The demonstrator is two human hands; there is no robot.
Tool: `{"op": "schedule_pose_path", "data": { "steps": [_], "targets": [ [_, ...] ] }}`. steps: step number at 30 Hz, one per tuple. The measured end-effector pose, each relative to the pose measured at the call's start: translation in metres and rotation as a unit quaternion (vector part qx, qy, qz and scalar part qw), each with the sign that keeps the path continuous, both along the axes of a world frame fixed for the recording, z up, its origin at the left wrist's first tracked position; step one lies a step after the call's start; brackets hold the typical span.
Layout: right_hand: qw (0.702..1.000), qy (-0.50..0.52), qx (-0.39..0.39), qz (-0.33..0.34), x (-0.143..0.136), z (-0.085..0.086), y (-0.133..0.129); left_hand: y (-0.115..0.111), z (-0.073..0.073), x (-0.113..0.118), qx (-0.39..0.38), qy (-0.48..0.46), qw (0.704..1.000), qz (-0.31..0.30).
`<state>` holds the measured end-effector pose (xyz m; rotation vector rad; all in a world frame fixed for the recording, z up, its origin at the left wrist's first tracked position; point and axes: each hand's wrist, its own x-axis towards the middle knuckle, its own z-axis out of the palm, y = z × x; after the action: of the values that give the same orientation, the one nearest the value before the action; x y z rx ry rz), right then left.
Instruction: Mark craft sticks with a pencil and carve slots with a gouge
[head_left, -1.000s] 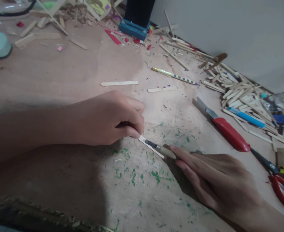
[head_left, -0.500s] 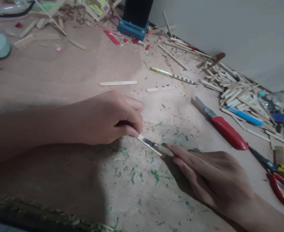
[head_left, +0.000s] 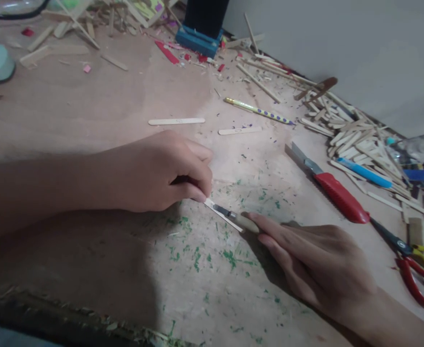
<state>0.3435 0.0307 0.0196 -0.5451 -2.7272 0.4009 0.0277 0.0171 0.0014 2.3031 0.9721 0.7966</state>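
My left hand (head_left: 176, 171) is closed, thumb and fingertips pinching the upper left end of a thin wooden stick (head_left: 223, 218). My right hand (head_left: 316, 260) grips a small knife (head_left: 246, 222) by its pale handle. The metal blade lies on or just over the stick, a short way from my left fingertips. Behind my left hand are two more flat sticks, one (head_left: 176, 121) to the left and one (head_left: 239, 130) to the right, each with a small mark in its middle.
A red-handled cutter (head_left: 342, 197) and red and yellow scissors (head_left: 402, 246) lie on the right. A patterned pencil (head_left: 258, 112), a stick pile (head_left: 356, 140) and a blue stand (head_left: 199, 42) are farther back. Green scraps (head_left: 230, 258) dot the table (head_left: 99, 270).
The knife blade has shifted very slightly along the stick, toward my right hand. Both hands keep their grips, and the view has moved a little.
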Motion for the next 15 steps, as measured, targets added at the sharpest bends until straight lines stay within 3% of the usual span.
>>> {"op": "schedule_pose_path", "data": {
  "steps": [15],
  "targets": [
    [1.0,-0.004,0.026,-0.009,0.0018,-0.0029,-0.0031,0.0026,-0.0025,0.0004,0.01,-0.016,1.0,-0.002]
  ]
}}
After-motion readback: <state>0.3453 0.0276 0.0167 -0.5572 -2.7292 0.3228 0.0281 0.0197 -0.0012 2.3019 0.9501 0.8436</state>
